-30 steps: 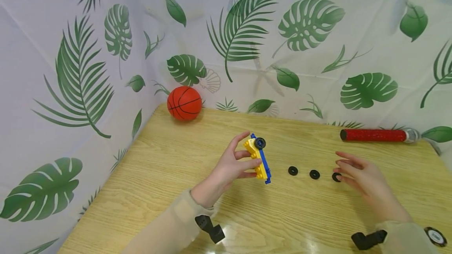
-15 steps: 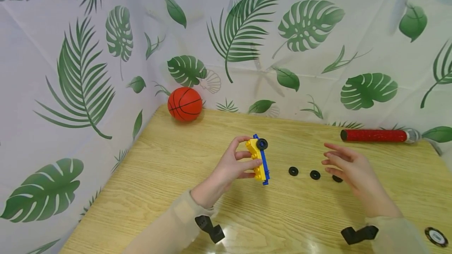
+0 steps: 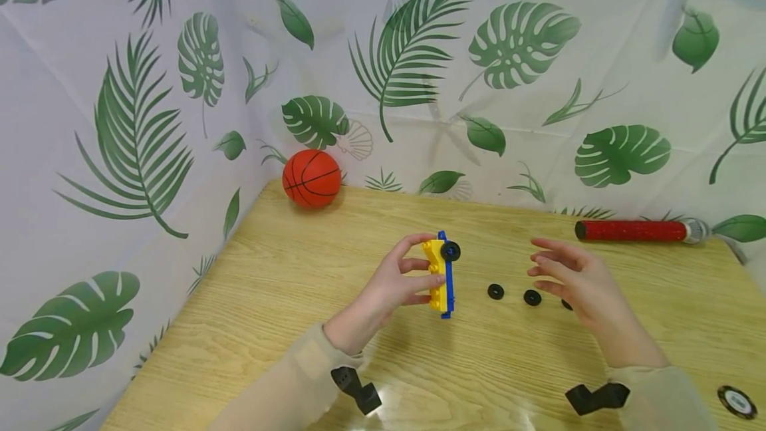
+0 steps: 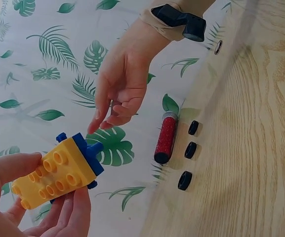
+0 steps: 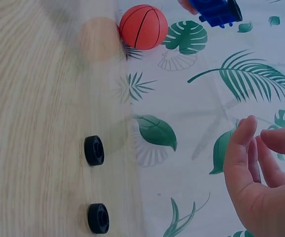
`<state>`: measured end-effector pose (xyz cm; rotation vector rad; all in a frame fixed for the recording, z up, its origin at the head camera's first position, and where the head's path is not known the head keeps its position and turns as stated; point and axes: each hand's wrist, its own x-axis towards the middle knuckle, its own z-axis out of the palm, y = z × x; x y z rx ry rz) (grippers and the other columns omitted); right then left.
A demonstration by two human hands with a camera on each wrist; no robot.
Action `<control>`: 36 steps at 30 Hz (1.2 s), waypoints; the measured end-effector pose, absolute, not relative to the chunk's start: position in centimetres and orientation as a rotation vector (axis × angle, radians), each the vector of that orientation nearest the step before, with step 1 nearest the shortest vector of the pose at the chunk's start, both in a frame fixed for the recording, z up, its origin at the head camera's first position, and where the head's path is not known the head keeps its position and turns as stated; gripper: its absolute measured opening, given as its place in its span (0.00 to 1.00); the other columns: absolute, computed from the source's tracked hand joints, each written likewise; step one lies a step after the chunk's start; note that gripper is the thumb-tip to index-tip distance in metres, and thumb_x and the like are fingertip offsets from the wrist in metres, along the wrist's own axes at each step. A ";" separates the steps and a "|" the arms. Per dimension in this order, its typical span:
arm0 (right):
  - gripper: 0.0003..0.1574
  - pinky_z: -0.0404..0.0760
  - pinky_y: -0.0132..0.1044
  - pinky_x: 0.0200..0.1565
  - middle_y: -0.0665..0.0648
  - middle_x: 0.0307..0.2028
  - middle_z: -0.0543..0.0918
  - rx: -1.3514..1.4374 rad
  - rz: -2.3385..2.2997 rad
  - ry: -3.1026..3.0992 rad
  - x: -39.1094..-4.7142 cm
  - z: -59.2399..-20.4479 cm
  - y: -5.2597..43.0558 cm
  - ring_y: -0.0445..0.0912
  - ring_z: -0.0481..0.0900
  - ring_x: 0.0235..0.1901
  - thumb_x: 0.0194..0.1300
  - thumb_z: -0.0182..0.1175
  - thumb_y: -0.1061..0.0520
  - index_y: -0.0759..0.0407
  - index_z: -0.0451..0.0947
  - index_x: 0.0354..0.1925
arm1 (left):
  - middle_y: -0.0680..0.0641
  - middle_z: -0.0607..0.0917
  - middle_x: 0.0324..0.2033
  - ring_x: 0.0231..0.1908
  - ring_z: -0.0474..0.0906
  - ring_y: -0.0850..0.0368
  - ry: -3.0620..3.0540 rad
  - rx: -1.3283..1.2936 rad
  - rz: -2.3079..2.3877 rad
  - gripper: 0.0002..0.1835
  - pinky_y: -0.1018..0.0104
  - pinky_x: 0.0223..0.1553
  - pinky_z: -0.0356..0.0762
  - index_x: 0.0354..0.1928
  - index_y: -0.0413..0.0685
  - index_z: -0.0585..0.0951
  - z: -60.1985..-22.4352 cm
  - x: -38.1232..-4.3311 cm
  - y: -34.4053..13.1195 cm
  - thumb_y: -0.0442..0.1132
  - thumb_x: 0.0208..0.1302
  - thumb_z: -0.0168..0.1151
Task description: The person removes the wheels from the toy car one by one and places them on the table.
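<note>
My left hand (image 3: 395,279) grips a yellow-and-blue toy car (image 3: 439,288) above the table, stood on end with its blue underside turned to the right. One black wheel (image 3: 451,251) is on the car's upper end. The left wrist view shows round studs on the yellow body (image 4: 58,173) between thumb and fingers. To the right, my right hand (image 3: 583,288) hovers with loosely bent fingers and nothing in them. Below and left of it lie two black wheels (image 3: 495,292), (image 3: 532,297); a third wheel (image 3: 566,304) is partly hidden behind that hand.
On the wooden table (image 3: 287,271) an orange toy basketball (image 3: 312,179) sits at the back left. A red microphone (image 3: 634,230) lies at the back right, and a round black-rimmed disc (image 3: 737,402) at the front right. Leaf-printed cloth (image 3: 419,151) hangs behind and at left.
My right hand has moved left and slightly up, away from the rightmost wheel. My left hand has turned the toy car more upright and shifted it slightly right.
</note>
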<state>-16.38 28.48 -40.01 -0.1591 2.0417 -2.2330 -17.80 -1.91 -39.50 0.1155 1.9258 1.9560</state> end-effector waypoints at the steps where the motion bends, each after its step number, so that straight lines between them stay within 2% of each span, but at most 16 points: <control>1: 0.18 0.86 0.30 0.40 0.44 0.42 0.83 -0.159 -2.231 2.042 -16.3 -39.9 28.3 0.39 0.85 0.38 0.72 0.56 0.62 0.45 0.79 0.56 | 0.42 0.81 0.50 0.42 0.83 0.51 1.927 0.118 1.953 0.33 0.52 0.43 0.87 0.65 0.66 0.72 -39.5 -17.8 -1.9 0.33 0.61 0.70; 14: 0.18 0.86 0.31 0.40 0.46 0.40 0.82 -0.212 -2.199 2.070 -16.0 -38.8 25.8 0.39 0.85 0.38 0.72 0.56 0.63 0.45 0.79 0.54 | 0.43 0.82 0.50 0.44 0.83 0.51 1.928 0.134 1.928 0.32 0.51 0.44 0.87 0.63 0.70 0.74 -39.6 -17.7 -1.7 0.32 0.61 0.70; 21: 0.17 0.86 0.31 0.41 0.45 0.40 0.80 -0.203 -2.096 2.165 -15.9 -38.1 23.9 0.39 0.84 0.39 0.72 0.57 0.60 0.39 0.79 0.52 | 0.43 0.82 0.50 0.44 0.82 0.52 1.931 0.148 1.917 0.32 0.52 0.43 0.87 0.63 0.71 0.74 -39.7 -17.6 -1.6 0.33 0.60 0.70; 28: 0.20 0.86 0.32 0.42 0.47 0.42 0.79 -0.220 -2.017 2.224 -15.8 -37.5 22.6 0.40 0.83 0.40 0.73 0.57 0.57 0.52 0.75 0.61 | 0.43 0.82 0.50 0.43 0.82 0.52 1.926 0.160 1.902 0.32 0.53 0.43 0.87 0.63 0.71 0.74 -39.6 -17.5 -1.4 0.33 0.60 0.70; 34: 0.20 0.86 0.32 0.43 0.47 0.42 0.79 -0.217 -1.980 2.219 -15.8 -37.5 22.2 0.41 0.83 0.41 0.72 0.58 0.56 0.53 0.75 0.61 | 0.44 0.81 0.52 0.45 0.82 0.51 1.925 0.154 1.888 0.32 0.52 0.44 0.87 0.63 0.72 0.74 -39.4 -17.3 -1.3 0.34 0.61 0.70; 36: 0.23 0.86 0.33 0.44 0.48 0.43 0.79 -0.223 -1.953 2.236 -15.8 -37.5 22.0 0.41 0.84 0.41 0.72 0.59 0.56 0.57 0.73 0.63 | 0.43 0.81 0.52 0.45 0.82 0.51 1.914 0.160 1.887 0.32 0.52 0.44 0.87 0.63 0.72 0.74 -39.4 -17.2 -1.2 0.34 0.61 0.70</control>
